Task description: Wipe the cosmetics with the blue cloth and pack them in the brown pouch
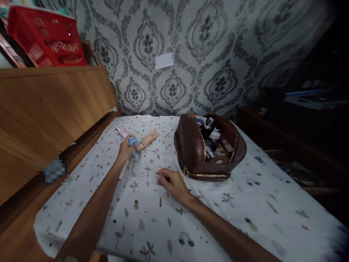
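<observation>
My left hand (126, 148) is closed on a crumpled light-blue cloth (133, 141) above the patterned sheet. Just right of that cloth lies a peach-coloured tube (148, 140), and a pale pink tube (122, 133) lies beyond my fingers. Whether the cloth touches the peach tube I cannot tell. My right hand (174, 185) hovers low over or rests on the sheet, its fingers loosely curled with a gap at the thumb and nothing visible in them. To its upper right stands a brown cosmetic bag (191, 145), unzipped, with several bottles and a white-capped jar (214, 138) inside.
A white printed sheet (163, 218) covers the surface. At left rises a wooden panel (54, 102), with a red basket (49, 36) above it. Patterned wallpaper (147, 43) carries a white switch plate (164, 60). Dark furniture (308, 120) stands at right.
</observation>
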A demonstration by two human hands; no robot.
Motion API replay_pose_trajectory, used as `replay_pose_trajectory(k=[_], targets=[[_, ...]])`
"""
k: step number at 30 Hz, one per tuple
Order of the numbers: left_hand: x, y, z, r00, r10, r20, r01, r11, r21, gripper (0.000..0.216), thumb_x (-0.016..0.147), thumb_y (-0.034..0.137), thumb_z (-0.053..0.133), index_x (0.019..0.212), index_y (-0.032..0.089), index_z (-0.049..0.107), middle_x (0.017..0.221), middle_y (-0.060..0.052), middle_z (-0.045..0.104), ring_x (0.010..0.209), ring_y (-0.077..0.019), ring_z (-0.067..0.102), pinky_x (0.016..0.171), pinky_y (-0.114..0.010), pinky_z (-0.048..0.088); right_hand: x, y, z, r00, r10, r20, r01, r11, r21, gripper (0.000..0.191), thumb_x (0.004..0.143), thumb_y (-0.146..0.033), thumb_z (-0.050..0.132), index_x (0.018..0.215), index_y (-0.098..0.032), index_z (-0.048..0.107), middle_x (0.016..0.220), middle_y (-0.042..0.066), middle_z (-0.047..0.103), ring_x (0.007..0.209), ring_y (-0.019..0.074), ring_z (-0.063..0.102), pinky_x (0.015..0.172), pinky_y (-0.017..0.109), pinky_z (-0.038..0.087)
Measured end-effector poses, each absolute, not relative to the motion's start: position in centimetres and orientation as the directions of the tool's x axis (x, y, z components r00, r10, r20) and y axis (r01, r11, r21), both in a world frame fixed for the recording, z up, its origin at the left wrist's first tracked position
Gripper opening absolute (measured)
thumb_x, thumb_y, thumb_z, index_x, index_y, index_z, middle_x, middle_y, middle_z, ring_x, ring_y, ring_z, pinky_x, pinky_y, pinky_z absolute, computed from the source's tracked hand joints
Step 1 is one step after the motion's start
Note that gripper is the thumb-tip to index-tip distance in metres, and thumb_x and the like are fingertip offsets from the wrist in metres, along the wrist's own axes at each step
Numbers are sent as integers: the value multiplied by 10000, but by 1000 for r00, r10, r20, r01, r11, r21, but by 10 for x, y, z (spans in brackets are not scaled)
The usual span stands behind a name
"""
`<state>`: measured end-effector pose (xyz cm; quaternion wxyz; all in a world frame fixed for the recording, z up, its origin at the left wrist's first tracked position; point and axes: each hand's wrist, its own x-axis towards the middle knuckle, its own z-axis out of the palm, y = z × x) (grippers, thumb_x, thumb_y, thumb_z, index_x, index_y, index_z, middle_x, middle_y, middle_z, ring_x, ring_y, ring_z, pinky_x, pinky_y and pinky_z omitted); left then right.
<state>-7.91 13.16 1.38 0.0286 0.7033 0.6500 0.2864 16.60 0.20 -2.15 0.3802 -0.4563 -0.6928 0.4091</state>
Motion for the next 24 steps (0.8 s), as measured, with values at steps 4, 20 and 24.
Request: replay_pose_trajectory(k=[4,20,24], targets=[[-91,153,21,0,933,360,943,-119,309,406,840,113,457,1216,203,579,1160,-65,682,1063,-226,637,906,-319,503,167,2,-20,-308,938,158,339,264,-903,221,854,-174,497,952,-179,695,709,20,743,651,163,671,639,262,497],[-149,191,57,115,982,-148,970,-143,-196,381,945,374,616,1259,162,584,1272,-103,606,1092,-238,626,922,-472,548,170,4,-22,-345,915,208,322,323,-890,213,853,-191,502,946,-169,692,703,20,729,628,147,637,619,244,457],[-168,184,82,99,961,-258,969,-152,-194,268,942,316,605,1160,167,648,1139,-72,684,992,-211,669,867,-396,564,171,6,-28,-350,915,199,320,317,-893,224,857,-225,511,966,-170,698,708,25,736,617,150,643,599,240,455]])
